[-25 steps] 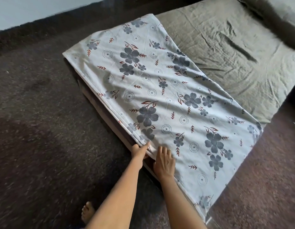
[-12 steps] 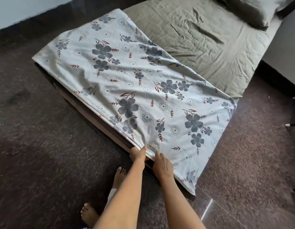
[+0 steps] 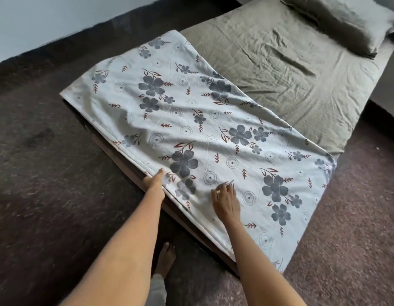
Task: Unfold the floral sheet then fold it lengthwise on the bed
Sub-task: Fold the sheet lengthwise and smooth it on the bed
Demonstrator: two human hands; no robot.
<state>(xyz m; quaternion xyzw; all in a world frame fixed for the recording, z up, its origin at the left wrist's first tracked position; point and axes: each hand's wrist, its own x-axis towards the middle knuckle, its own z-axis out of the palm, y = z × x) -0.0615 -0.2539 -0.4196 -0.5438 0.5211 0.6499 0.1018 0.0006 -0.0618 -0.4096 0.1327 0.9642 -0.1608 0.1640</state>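
The floral sheet [image 3: 191, 138] lies spread across the foot end of the bed [image 3: 279, 69], a pale cloth printed with grey-blue flowers and small red sprigs. It runs slantwise over the mattress, and its near long edge hangs just over the bed's side, above the dark base. Soft ripples cross its middle. Beyond it the bed wears a crumpled olive-green sheet [image 3: 268, 54], and an olive pillow [image 3: 343, 21] rests at the far right head end.

The left hand [image 3: 155, 183] is at the sheet's near edge, its thumb lying on top of the cloth and the fingers tucked below the hem, so its grip has hold of the edge. The right hand [image 3: 225, 198] rests on top of the sheet just beside it, fingers loosely spread and slightly bent, holding nothing; the fingertips are blurred.

The bed sits low on a dark speckled floor [image 3: 48, 173], which looks more reddish-brown on the right. A pale wall [image 3: 48, 18] with a dark skirting runs along the upper left. A bare foot [image 3: 165, 259] stands on the floor beside the bed.
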